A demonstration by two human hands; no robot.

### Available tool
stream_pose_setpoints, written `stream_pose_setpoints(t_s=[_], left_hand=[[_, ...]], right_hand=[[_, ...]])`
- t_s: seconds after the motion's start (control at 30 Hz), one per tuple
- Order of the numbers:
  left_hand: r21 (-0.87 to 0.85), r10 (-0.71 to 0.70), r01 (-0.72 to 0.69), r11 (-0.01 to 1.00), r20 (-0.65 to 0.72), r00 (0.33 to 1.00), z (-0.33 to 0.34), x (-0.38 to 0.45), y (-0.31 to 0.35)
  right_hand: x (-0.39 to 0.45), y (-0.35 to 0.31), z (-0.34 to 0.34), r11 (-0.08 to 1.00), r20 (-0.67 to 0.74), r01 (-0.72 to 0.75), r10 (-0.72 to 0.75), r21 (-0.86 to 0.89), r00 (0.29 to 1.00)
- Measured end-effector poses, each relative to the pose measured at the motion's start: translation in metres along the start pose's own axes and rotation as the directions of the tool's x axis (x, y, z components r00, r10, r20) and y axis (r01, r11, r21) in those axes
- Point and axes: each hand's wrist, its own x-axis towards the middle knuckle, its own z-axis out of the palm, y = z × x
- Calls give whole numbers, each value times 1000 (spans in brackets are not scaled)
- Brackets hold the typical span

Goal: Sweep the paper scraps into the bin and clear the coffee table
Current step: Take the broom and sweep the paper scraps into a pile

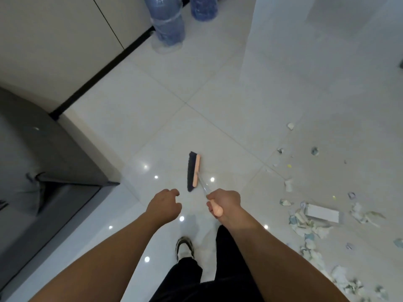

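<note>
My right hand [224, 203] grips the peach handle of a broom [194, 171]. Its peach head with dark bristles rests on the white floor tiles just ahead of me. My left hand [164, 205] hovers beside it, fingers loosely curled and holding nothing. Torn paper scraps [309, 223] lie scattered and piled over the floor to my right, well clear of the broom head. A white flat box [322, 213] lies among them. No bin is in view.
A dark grey glossy cabinet [43, 171] stands at the left. Two blue water bottles [169, 25] stand by the far wall with its black skirting. A white pillar [283, 29] rises at the upper right. My shoe [185, 247] and black trousers are below.
</note>
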Motion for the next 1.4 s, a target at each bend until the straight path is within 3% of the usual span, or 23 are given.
stream_pose_setpoints(t_s=[0.23,0.43,0.7,0.9,1.13,1.4], left_hand=[[78,185,-187,979,31,982,-14,36,121],[217,335,-343,914,77,939,-29,61,207],[317,496,-520,793,160,854,-42,95,306],[316,559,-620,718,270,784,-48,138,360],[333,594,-684,649,340,729,-108,239,408],[386,551,-666,638,375,745,-169,341,447]], right_hand=[[7,-40,-99,974,-231,79,-28,214,973],[19,-80,-173,849,-389,162,55,503,920],[11,-100,-218,823,-575,291,53,489,816],[22,-152,-221,756,-446,290,3,587,895],[50,-290,-198,732,-308,233,-33,640,951],[82,-377,-210,711,-367,178,121,681,922]])
